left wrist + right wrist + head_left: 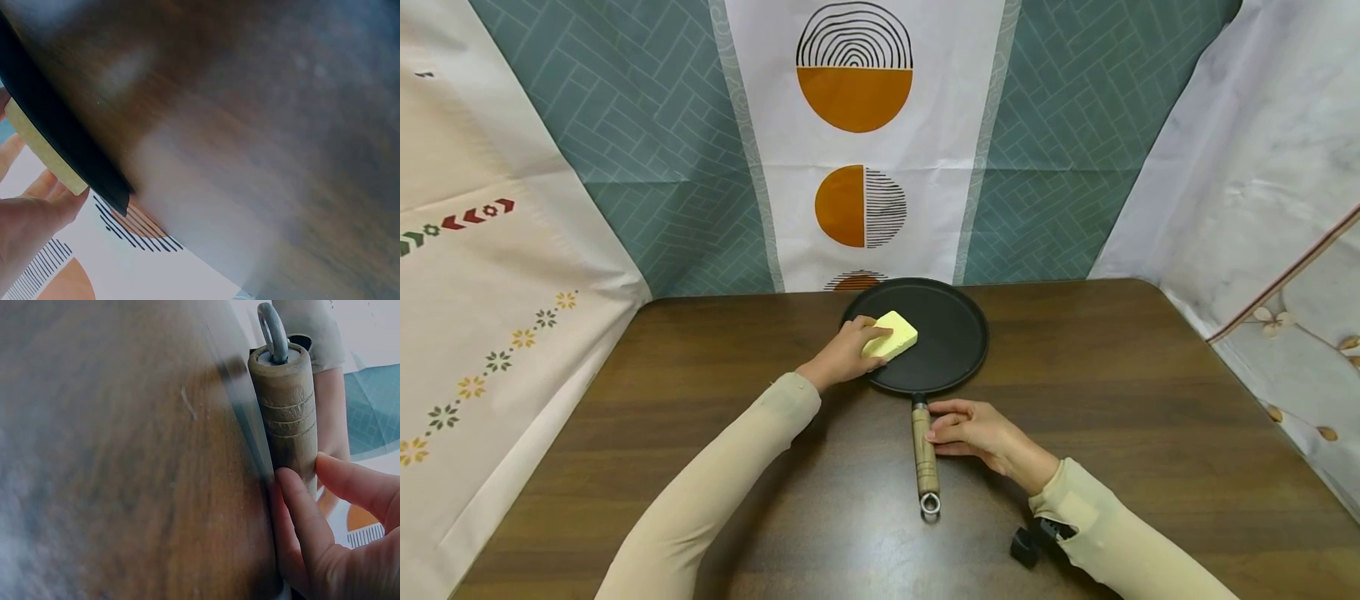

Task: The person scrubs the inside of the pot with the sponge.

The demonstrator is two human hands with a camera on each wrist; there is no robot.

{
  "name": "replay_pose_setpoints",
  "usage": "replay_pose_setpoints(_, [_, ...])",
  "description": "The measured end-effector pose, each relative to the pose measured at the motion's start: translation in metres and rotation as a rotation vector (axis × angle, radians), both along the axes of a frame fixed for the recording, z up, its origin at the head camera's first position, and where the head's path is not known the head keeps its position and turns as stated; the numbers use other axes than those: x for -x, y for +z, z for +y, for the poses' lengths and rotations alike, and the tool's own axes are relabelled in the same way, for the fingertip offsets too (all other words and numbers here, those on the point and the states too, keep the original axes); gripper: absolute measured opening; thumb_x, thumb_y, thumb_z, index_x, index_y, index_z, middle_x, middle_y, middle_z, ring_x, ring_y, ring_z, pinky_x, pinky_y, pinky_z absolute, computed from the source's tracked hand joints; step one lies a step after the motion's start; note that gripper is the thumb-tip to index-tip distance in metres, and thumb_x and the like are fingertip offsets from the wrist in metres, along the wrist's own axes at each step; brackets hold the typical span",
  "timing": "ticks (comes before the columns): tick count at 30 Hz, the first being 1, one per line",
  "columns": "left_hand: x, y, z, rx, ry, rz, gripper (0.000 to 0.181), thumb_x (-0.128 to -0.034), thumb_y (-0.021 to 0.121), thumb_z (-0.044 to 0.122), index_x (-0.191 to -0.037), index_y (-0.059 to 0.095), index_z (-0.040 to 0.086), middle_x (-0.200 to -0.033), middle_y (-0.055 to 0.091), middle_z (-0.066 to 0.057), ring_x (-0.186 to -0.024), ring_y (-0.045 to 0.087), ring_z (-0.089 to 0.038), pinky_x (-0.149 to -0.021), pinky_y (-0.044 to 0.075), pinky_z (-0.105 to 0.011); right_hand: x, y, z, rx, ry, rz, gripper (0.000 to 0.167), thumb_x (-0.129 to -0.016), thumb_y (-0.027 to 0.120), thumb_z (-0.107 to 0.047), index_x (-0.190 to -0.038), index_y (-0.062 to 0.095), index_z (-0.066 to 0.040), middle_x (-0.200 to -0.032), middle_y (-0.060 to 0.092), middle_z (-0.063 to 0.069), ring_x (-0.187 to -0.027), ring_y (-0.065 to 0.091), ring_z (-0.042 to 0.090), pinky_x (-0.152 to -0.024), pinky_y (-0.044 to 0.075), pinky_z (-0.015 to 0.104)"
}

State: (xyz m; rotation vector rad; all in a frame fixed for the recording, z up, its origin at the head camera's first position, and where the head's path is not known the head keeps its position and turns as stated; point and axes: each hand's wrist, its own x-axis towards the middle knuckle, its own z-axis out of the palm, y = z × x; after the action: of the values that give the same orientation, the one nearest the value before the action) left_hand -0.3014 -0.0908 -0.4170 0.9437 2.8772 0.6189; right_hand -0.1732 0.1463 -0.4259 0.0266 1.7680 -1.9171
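Note:
A round, shallow black pan point(951, 333) lies on the wooden table, its wooden handle point(924, 454) pointing towards me. My left hand point(848, 350) grips a pale yellow sponge point(901, 335) against the left part of the pan's surface. In the left wrist view, the sponge point(47, 150) lies flat along the pan's dark edge point(69, 131), with fingers and thumb around it. My right hand point(981, 433) is at the handle's right side. Up close in the right wrist view, thumb and fingertip pinch the handle point(290, 419) below its metal ring point(273, 331).
The brown table point(1097, 367) spreads to both sides of the pan. A patterned cloth point(865, 150) hangs behind it, with pale cloths at left and right. Near the right sleeve sits a small black device point(1025, 547) on a strap.

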Motion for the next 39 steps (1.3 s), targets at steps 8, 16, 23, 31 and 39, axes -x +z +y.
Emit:
replay_pose_setpoints(8, [-0.006, -0.001, 0.002, -0.012, 0.0, 0.009, 0.054, -0.089, 0.071, 0.022, -0.138, 0.053, 0.008, -0.138, 0.042, -0.024, -0.121, 0.042, -0.039, -0.1, 0.039, -0.046, 0.0, 0.001, 0.0, 0.002, 0.0, 0.0, 0.06, -0.083, 0.069, 0.005, -0.135, 0.041, 0.014, -0.084, 0.064, 0.001, -0.083, 0.065, 0.015, -0.085, 0.052, 0.04])
replay_pose_setpoints(16, [-0.01, 0.001, 0.005, -0.016, 0.01, 0.001, 0.055, -0.0889, 0.071, 0.022, -0.138, 0.053, 0.008, -0.139, 0.041, -0.024, -0.123, 0.041, -0.04, -0.101, 0.038, -0.047, 0.0, 0.002, 0.0, 0.004, -0.004, -0.003, 0.061, -0.083, 0.07, 0.005, -0.135, 0.041, 0.013, -0.085, 0.064, 0.002, -0.082, 0.065, 0.014, -0.085, 0.052, 0.04])
replay_pose_setpoints(23, [-0.014, -0.001, 0.007, -0.001, 0.0, 0.001, 0.055, -0.0892, 0.071, 0.023, -0.139, 0.052, 0.008, -0.139, 0.041, -0.024, -0.122, 0.041, -0.039, -0.1, 0.038, -0.047, 0.0, 0.001, 0.0, 0.01, -0.002, -0.004, 0.059, -0.083, 0.067, 0.008, -0.135, 0.04, 0.014, -0.083, 0.064, 0.001, -0.081, 0.065, 0.014, -0.085, 0.052, 0.04])
replay_pose_setpoints(31, [-0.02, -0.002, 0.01, -0.024, -0.016, 0.012, 0.054, -0.0881, 0.072, 0.021, -0.137, 0.054, 0.007, -0.137, 0.043, -0.024, -0.12, 0.042, -0.039, -0.098, 0.039, -0.047, 0.0, 0.001, -0.001, 0.008, 0.002, -0.003, 0.06, -0.083, 0.068, 0.006, -0.135, 0.04, 0.014, -0.084, 0.064, 0.001, -0.083, 0.065, 0.014, -0.086, 0.052, 0.04])
replay_pose_setpoints(39, [-0.023, -0.002, 0.017, -0.001, -0.018, -0.019, 0.053, -0.09, 0.07, 0.023, -0.139, 0.052, 0.011, -0.141, 0.04, -0.022, -0.123, 0.041, -0.038, -0.099, 0.04, -0.044, 0.001, 0.0, 0.0, 0.006, 0.009, 0.001, 0.061, -0.083, 0.07, 0.004, -0.135, 0.04, 0.014, -0.084, 0.064, 0.001, -0.083, 0.065, 0.014, -0.086, 0.052, 0.04])
